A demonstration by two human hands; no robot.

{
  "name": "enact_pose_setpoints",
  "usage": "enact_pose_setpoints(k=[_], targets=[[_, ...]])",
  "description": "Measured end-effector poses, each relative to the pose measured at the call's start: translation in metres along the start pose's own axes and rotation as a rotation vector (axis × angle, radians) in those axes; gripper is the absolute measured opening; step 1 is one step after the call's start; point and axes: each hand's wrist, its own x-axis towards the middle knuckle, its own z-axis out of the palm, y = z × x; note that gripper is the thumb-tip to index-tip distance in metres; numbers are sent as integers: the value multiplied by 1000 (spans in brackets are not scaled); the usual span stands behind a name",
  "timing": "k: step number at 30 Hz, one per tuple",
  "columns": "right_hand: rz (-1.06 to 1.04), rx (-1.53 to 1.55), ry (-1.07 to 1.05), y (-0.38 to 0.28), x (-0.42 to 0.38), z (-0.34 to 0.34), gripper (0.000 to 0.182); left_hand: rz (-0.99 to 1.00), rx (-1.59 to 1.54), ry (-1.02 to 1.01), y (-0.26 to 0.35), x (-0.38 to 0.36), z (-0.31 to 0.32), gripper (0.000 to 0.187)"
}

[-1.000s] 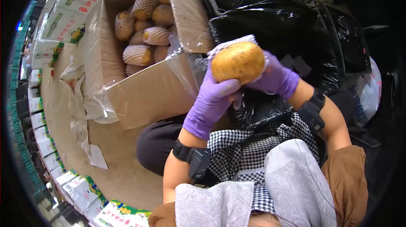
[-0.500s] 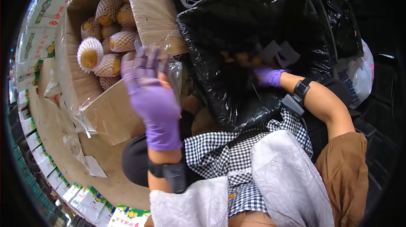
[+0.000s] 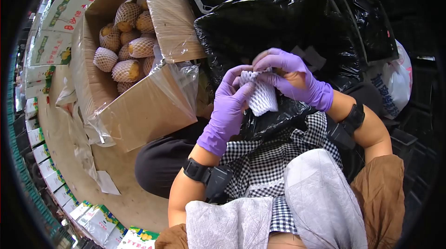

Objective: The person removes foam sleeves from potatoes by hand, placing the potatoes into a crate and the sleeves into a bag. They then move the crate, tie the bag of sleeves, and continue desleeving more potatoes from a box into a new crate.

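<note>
A white foam net sleeve (image 3: 262, 99) is held between my two purple-gloved hands, above the black plastic-lined container (image 3: 278, 17). My left hand (image 3: 230, 103) grips its left side near the upper end, thumb in front. Fingers of my right hand (image 3: 290, 78) pinch the sleeve's upper rim; whether something else is in that hand is hidden. To the left, a cardboard box (image 3: 144, 105) holds several yellow-brown potatoes (image 3: 134, 70) wrapped in similar foam nets.
White printed cartons (image 3: 58, 21) are stacked at the upper left, with more along the left edge. A white plastic bag (image 3: 392, 84) sits at the right, beside a second black-lined container (image 3: 367, 24). Scraps of paper (image 3: 107, 182) lie on the floor.
My left hand has moved right, away from the cardboard box, and my right hand has risen out of the black-lined container. Both now hold the foam sleeve.
</note>
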Motion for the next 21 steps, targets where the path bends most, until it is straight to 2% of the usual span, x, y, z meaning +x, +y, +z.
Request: enact_pose_setpoints(k=[2, 3, 4, 5, 6, 8, 10, 11, 12, 14, 17, 21], targets=[[-179, -136, 96, 5, 1, 4, 12, -105, -68, 12, 2, 0, 2, 30], [47, 168, 129, 9, -4, 11, 10, -127, 77, 39, 4, 0, 5, 29], [202, 288, 117, 11, 2, 13, 14, -150, 221, 69, 7, 0, 8, 27], [385, 344, 18, 26, 8, 11, 18, -56, 474, 84, 7, -3, 8, 25], [569, 399, -80, 50, 13, 10, 24, 358, 1248, 160, 9, -3, 6, 26], [788, 67, -209, 110, 17, 18, 32, 638, 1316, 18, 7, -1, -1, 27], [421, -601, -569, 215, 8, 20, 37, 450, 1240, -148, 5, -8, 10, 24], [598, -635, -846, 205, 31, 11, 45, 411, 1247, -206, 0, -9, 9, 23], [603, -708, -872, 158, 64, 1, 42, 371, 1253, -267, -4, -9, 8, 23], [549, -773, -889, 137, 88, 2, 38, 298, 1220, -245, 0, -12, 14, 21], [335, -832, -821, 185, 126, -19, 38, 258, 1196, -183, 5, -4, 11, 20], [422, -696, -458, 191, 93, 20, 43, -21, 1082, -55, 2, -3, -3, 22]])
